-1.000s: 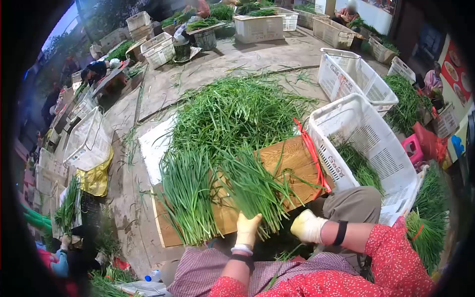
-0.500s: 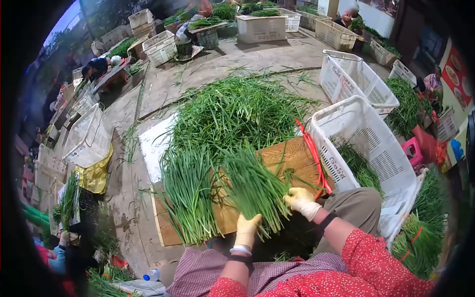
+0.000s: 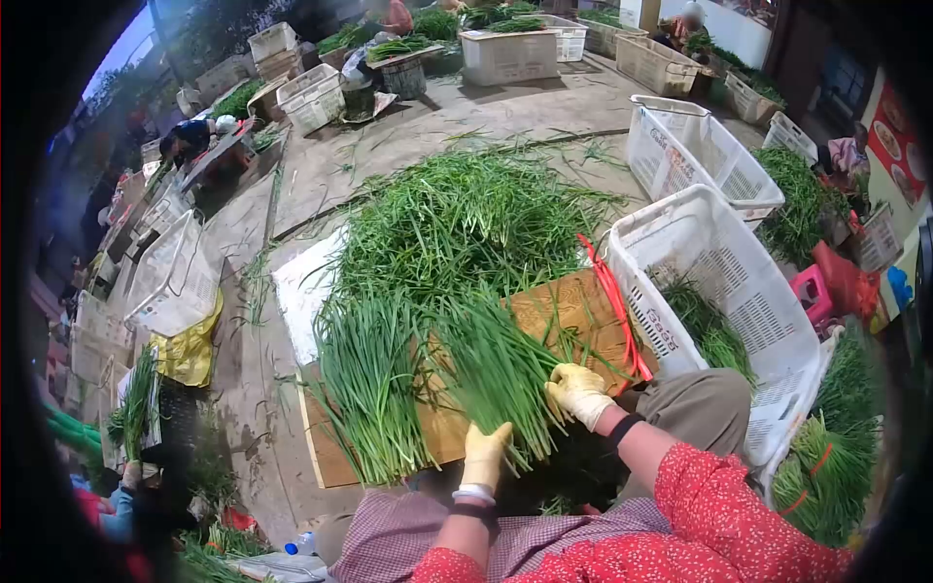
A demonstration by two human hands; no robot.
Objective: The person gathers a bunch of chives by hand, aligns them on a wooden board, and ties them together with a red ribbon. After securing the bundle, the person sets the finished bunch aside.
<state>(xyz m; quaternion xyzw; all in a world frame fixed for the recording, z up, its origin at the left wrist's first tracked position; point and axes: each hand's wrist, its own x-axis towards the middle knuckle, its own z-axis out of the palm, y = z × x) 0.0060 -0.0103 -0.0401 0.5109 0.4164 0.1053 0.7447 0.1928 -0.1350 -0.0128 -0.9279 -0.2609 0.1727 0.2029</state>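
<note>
A loose bunch of garlic chives point(image 3: 501, 374) lies over the wooden board point(image 3: 447, 428), stem ends toward me. My left hand point(image 3: 488, 452), in a pale glove, is closed at the lower left of its stems. My right hand point(image 3: 580, 392), also gloved, is closed on its right edge, where a few blades stick out. Another bunch of chives point(image 3: 374, 389) lies to the left on the board, beside the held one. Beyond both bunches rises a large tangled heap of chives point(image 3: 466, 219). Red ties point(image 3: 614, 301) hang over the board's right edge.
A white plastic crate point(image 3: 714, 253) with some chives inside stands close on my right, with another crate point(image 3: 680, 146) behind it. Tied bunches point(image 3: 821, 476) sit at the far right. A crate point(image 3: 175, 272) rests on a yellow sack at left. Other people work around the yard.
My right hand has shifted slightly left along the edge of the bunch. My left hand stays nearly in place. The blades by the right hand have moved a little.
</note>
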